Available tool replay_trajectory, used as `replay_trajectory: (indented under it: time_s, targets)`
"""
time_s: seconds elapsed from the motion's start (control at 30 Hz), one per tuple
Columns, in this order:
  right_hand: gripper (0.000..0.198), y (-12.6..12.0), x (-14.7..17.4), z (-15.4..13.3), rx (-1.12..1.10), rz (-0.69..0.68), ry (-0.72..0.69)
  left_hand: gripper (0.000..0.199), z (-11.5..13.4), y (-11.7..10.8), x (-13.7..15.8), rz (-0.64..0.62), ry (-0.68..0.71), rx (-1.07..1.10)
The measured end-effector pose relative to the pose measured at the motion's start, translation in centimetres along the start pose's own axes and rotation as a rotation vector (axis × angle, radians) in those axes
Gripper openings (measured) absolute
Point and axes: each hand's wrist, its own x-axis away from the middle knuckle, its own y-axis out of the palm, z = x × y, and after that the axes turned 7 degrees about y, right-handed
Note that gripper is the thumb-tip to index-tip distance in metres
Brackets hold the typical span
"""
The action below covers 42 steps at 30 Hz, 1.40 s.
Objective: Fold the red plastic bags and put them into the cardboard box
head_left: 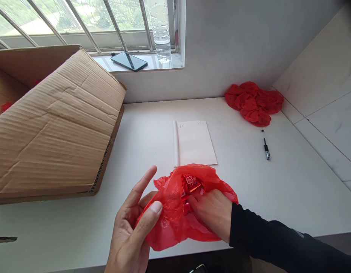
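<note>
A thin red plastic bag (169, 216) is gathered near the table's front edge, its mouth spread open. My left hand (132, 223) holds the bag's left side, the thumb pressed on the plastic and the index finger pointing up and away. Inside the mouth lie shiny red foil packets (191, 183) with light printed characters. My right hand (212, 210), in a black sleeve, reaches into the bag from the right. Its fingers are drawn together among the packets, and the fingertips are partly hidden, so what they grip is unclear.
A large open cardboard box (64, 125) stands at the left with bits of red inside. Behind the bag lies a white notebook (195, 142). A crumpled red bag (253, 102) and a pen (266, 148) are at the right. On the sill sit a phone (129, 61) and a water bottle (161, 34).
</note>
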Motion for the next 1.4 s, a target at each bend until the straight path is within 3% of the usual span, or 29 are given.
replay_trajectory:
  time_s: [0.13,0.37,0.47,0.63,0.8,0.87,0.97,1.1,1.4]
  targets:
    - [0.022,-0.9,0.2,0.1,-0.059,0.037,-0.033,0.066,-0.4,-0.9,-0.4,-0.056,0.001,0.001]
    - [0.031,-3.1,2.6,1.7,0.087,-0.064,0.140,0.056,-0.2,-1.1,-0.3,-0.069,-0.041,0.002]
    - [0.031,-2.7,3.4,2.2,0.127,-0.110,0.171,0.052,0.2,-0.2,0.0,-0.005,-0.056,0.034]
    - [0.032,-1.8,3.3,2.3,0.113,-0.128,0.216,0.055,0.1,-0.2,-0.1,-0.084,-0.043,0.047]
    - [0.015,-2.3,3.1,2.3,0.047,-0.057,0.275,0.064,0.5,0.0,0.1,-0.010,-0.095,0.057]
    - [0.019,-2.3,3.1,2.2,0.022,-0.075,0.283,0.065,0.7,0.4,0.3,0.001,-0.109,0.061]
    - [0.011,-1.8,2.9,2.0,0.057,-0.135,0.277,0.064,0.9,0.8,0.3,-0.013,-0.117,0.063]
    - [0.027,-1.2,2.7,2.1,0.094,-0.168,0.246,0.061,0.8,0.8,0.2,-0.014,-0.116,0.055]
    - [0.028,-2.3,2.9,2.9,0.059,-0.168,0.242,0.055,1.0,0.9,0.0,0.004,-0.110,0.073]
